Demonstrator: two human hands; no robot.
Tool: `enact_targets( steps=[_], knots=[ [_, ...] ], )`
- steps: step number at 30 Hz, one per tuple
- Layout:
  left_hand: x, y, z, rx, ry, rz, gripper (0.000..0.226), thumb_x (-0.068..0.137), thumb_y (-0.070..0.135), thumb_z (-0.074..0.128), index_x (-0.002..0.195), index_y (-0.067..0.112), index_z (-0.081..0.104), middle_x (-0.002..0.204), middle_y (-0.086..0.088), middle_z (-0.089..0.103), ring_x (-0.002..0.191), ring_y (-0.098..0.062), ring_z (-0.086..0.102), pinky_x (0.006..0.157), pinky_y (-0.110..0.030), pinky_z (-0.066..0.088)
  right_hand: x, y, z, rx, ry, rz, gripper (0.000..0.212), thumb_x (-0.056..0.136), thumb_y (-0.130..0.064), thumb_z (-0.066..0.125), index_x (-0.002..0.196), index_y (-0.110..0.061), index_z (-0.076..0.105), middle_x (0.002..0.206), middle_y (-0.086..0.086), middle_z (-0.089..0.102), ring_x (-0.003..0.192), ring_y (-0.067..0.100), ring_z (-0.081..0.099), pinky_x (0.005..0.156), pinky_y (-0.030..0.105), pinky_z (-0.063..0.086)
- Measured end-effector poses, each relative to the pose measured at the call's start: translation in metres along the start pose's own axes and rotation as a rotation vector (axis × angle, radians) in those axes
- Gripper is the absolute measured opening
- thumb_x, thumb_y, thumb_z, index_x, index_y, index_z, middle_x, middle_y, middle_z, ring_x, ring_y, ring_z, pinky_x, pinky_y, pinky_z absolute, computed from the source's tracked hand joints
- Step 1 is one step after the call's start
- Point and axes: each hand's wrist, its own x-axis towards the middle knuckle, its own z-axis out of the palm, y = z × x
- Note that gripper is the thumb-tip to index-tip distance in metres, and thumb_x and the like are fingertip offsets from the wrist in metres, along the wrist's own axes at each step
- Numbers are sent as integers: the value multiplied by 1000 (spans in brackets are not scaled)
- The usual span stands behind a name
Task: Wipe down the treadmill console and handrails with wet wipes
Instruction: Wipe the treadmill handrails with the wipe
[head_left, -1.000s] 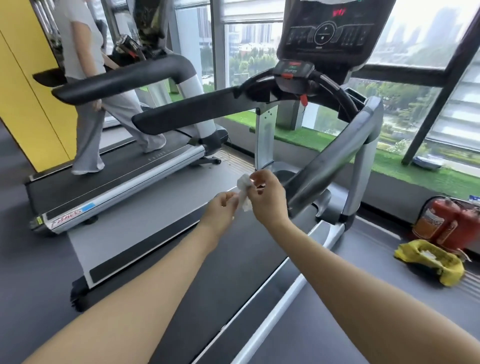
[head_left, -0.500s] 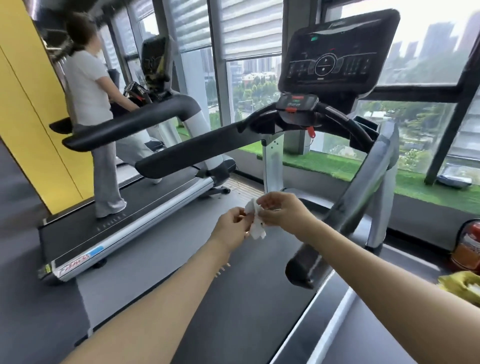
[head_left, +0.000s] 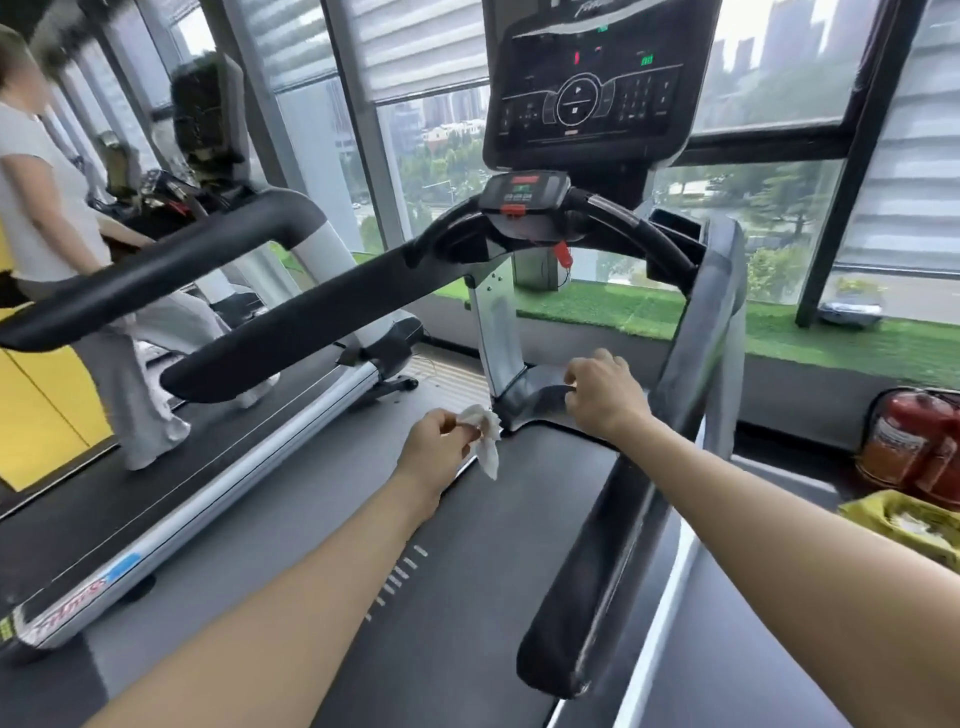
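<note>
A white wipe (head_left: 483, 434) is pinched in the left hand (head_left: 434, 447), between the thumb and the bent fingers, and its loose end hangs down over the front of the belt (head_left: 467, 597). The wipe is held in the air, near the foot of the silver post (head_left: 496, 332), and nothing is touched by it. The right hand (head_left: 602, 397) is held a little higher and further right, apart from the wipe. Its fingers are curled in loosely, and nothing can be seen in its grip. The dark motor cover (head_left: 540, 395) is seen just past it. The console (head_left: 597, 78) is set high up ahead, with small lights shown on its dark screen. A smaller panel (head_left: 524, 189) is fixed under it, with a red button. The left rail (head_left: 311, 317) is stretched out long and black, from the panel toward the near left. The right rail (head_left: 639, 519) is sloped down toward the near right, just beside the right arm. On the next treadmill (head_left: 171, 514), at the left, another person (head_left: 52, 208) in light clothes is seen. Two red fire extinguishers (head_left: 914, 447) are placed on the floor at the far right, with a yellow bag (head_left: 898, 519) lying just in front of them. Green turf (head_left: 649, 312) is laid along the windows.
</note>
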Motion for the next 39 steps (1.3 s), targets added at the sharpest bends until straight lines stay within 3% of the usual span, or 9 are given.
enact_targets(
  steps=[4,10,15,18,21,25,30,34,39],
  knots=[
    [31,-9,25,-45,-89,-9,7,92,9,58,86,7,56,88,-7,66,88,-18,64,95,-38,49,21,21,3,-167,67,91,22,88,-6,48,109,-7,55,122,12,41,114,30,37,92,37,39],
    [88,-21,68,-49,-272,0,10,94,9,56,84,8,54,86,-8,60,83,-18,54,76,-27,47,47,43,9,-268,113,282,24,88,-9,52,112,-8,49,132,13,34,123,32,31,99,39,35],
    [149,-30,91,-42,-491,35,16,93,18,58,79,14,52,93,-15,64,88,-24,59,88,-42,49,62,55,17,-356,130,472,36,91,-16,50,125,-7,42,137,12,31,127,32,27,102,39,32],
    [177,-29,93,-11,-619,-3,22,87,28,61,82,8,55,83,-9,61,82,-23,56,82,-45,49,58,54,21,-386,112,530,49,90,-15,49,136,-6,34,142,9,26,130,30,24,108,35,26],
    [196,-16,85,68,-754,7,18,93,22,56,85,6,56,75,-2,54,71,-19,49,64,-28,43,53,48,23,-349,79,585,58,88,-13,51,142,-7,30,149,4,18,135,27,18,109,34,27],
    [205,5,79,91,-753,8,19,92,10,55,73,8,50,73,-4,49,63,-15,43,47,-12,34,49,40,19,-234,103,648,61,85,-9,54,143,-9,33,149,-2,21,136,21,20,107,34,33],
    [222,21,94,117,-827,-146,23,91,25,56,77,11,46,79,-1,53,71,-20,51,64,-20,43,53,41,15,-246,71,677,62,86,-12,56,143,-12,31,148,-4,16,134,18,19,102,31,39],
    [227,27,117,161,-841,-193,20,92,27,47,76,15,44,82,-8,59,84,-34,61,87,-46,51,53,42,16,-227,63,679,63,87,-18,56,144,-15,30,148,-6,13,136,15,14,104,30,37],
    [232,32,145,298,-791,-135,20,98,23,39,81,14,39,75,-7,51,61,-18,45,55,-28,41,48,45,16,-166,88,658,60,88,-22,56,143,-18,32,147,-11,14,134,9,15,99,25,39]
  ],
)
